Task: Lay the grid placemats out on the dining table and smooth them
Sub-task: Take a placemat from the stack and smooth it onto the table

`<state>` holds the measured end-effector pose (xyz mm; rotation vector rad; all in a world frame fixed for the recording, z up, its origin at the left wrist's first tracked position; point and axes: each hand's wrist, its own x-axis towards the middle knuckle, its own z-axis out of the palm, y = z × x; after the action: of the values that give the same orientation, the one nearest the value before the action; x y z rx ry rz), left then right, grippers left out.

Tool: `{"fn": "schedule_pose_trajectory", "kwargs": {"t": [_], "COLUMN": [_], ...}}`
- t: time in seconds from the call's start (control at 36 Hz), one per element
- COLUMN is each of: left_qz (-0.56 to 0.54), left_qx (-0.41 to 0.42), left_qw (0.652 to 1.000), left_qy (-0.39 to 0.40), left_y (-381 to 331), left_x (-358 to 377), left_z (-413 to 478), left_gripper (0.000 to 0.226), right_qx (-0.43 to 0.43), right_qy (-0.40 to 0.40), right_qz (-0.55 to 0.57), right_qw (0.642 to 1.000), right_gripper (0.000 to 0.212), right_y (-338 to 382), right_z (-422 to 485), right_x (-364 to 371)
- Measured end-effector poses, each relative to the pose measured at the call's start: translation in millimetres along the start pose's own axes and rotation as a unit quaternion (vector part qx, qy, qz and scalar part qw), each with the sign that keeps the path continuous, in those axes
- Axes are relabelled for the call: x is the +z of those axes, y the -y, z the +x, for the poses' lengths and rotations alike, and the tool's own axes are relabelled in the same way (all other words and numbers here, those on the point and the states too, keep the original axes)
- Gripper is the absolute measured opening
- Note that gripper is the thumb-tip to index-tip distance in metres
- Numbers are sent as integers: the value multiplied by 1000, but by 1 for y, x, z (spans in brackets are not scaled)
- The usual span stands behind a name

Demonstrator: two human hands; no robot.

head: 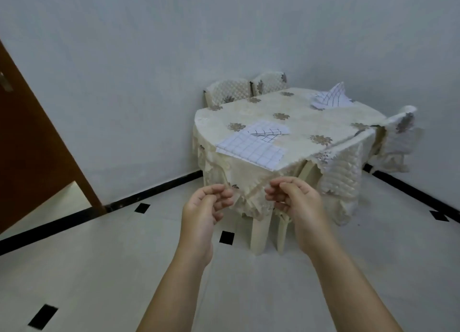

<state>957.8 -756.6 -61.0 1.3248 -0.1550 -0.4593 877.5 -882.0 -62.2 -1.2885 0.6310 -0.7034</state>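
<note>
A dining table (306, 122) with a cream floral cloth stands ahead in the room's corner. A white grid placemat (251, 149) lies on its near edge with one corner folded over. A second grid placemat (331, 99) sits crumpled and peaked at the far right of the table. My left hand (206, 207) and my right hand (296, 202) are raised in front of me, short of the table, above the floor. Both have the fingers loosely curled and hold nothing.
Covered chairs stand behind the table (231, 91) and at its right side (398, 137), with another quilted chair (341, 167) at the near right. A brown door (32, 137) stands at the left. The floor (99, 269) is white tile with black squares.
</note>
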Motion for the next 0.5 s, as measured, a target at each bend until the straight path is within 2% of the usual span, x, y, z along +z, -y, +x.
{"fn": "schedule_pose_trajectory", "kwargs": {"t": [0.17, 0.31, 0.42, 0.5], "left_qz": [-10, -21, -25, -15], "left_qx": [-18, -39, -53, -53], "left_qw": [999, 999, 998, 998], "left_qy": [-27, -17, -21, -26], "left_y": [3, 9, 1, -12], "left_x": [-8, -19, -32, -34], "left_z": [102, 201, 286, 343], "left_gripper": [32, 30, 29, 29], "right_qx": [33, 40, 78, 95], "right_qy": [6, -24, -40, -12], "right_qz": [-1, 4, 18, 22], "right_qw": [999, 999, 996, 995], "right_gripper": [29, 30, 27, 25], "right_y": [-24, -47, -64, -68], "right_z": [84, 165, 227, 270], "right_x": [38, 81, 138, 184]}}
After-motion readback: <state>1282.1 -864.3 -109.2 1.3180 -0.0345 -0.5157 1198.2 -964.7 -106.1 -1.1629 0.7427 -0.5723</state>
